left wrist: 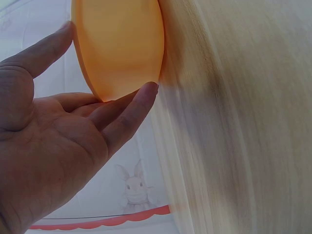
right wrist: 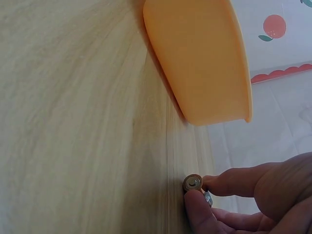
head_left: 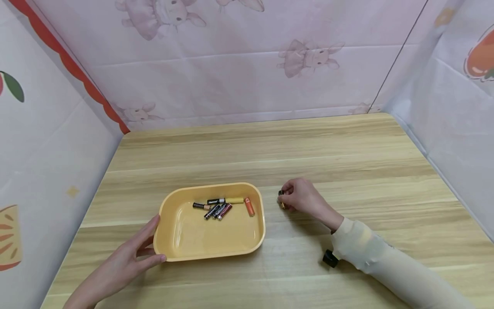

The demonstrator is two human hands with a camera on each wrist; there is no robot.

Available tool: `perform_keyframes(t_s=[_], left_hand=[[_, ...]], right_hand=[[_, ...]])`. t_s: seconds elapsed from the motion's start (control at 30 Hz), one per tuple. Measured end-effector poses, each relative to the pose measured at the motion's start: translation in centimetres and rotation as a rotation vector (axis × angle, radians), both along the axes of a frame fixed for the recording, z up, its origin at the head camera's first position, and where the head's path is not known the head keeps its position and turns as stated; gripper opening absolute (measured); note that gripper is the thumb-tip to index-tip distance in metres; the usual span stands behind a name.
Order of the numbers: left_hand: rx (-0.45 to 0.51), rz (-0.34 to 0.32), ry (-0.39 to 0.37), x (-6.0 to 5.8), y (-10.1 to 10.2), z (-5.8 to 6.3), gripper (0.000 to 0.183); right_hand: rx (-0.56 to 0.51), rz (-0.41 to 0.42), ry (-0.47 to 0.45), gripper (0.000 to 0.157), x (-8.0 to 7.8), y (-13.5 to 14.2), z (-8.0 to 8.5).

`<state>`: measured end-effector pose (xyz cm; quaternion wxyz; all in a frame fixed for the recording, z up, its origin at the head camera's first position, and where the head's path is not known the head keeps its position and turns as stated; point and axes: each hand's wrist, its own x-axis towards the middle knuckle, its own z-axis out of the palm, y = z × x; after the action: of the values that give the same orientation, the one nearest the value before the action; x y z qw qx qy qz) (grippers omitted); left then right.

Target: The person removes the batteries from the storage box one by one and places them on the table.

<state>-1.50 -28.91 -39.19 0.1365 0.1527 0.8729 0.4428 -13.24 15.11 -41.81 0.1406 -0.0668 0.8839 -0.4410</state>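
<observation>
Right hand [head_left: 306,200] pinches single battery [right wrist: 193,183] near tabletop [head_left: 332,150], right of frame centre; loose pinch could let it roll. Left hand [head_left: 125,262] grips yellow tray [head_left: 208,241], left of centre; tug might scatter loose batteries [head_left: 219,210].

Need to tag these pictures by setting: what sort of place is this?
Probably a small screened-off indoor workspace: a wood-grain table stands enclosed on three sides by patterned sheets, and a yellow tray on it holds several batteries.
</observation>
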Motion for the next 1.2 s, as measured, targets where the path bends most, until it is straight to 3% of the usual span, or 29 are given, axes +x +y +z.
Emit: perform_keyframes(t_s=[0.87, 1.03, 1.2], left_hand=[[-0.019, 0.007, 0.004, 0.2, -0.1, 0.0, 0.092], [-0.019, 0.008, -0.001, 0.3, -0.1, 0.0, 0.092], [-0.002, -0.001, 0.009, 0.2, -0.2, 0.0, 0.092]], right_hand=[[0.015, -0.003, -0.003, 0.018, 0.2, 0.2, 0.2], [0.001, -0.024, -0.027, 0.025, 0.4, 0.6, 0.7], [-0.032, -0.005, 0.005, 0.032, 0.4, 1.3, 2.4]])
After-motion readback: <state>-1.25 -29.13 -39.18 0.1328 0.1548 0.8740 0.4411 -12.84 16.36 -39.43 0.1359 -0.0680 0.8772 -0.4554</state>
